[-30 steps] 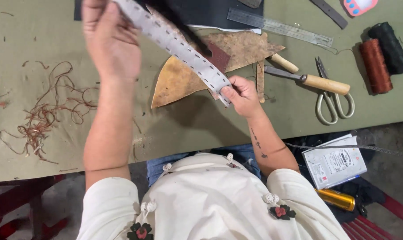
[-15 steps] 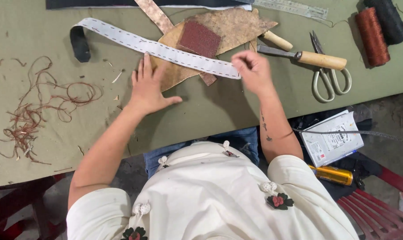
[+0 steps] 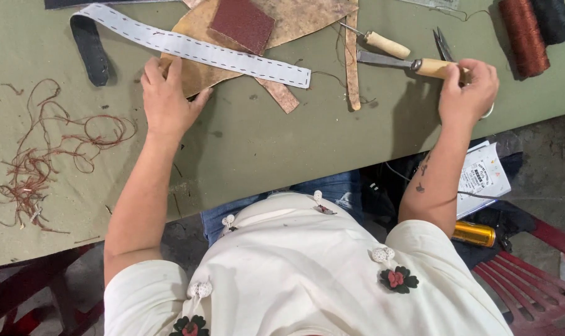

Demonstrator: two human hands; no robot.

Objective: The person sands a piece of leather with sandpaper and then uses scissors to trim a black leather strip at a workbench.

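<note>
Left hand (image 3: 167,99) flat, open, pinning the tan leather (image 3: 195,71); right hand (image 3: 469,87) closing on the scissors (image 3: 447,50) — we judge cutting comes next.

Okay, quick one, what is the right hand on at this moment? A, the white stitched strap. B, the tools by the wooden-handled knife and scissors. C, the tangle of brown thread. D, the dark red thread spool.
B: the right hand rests on the wooden-handled knife where it meets the scissors, while the left hand presses on the tan leather piece by the white stitched strap.
</note>
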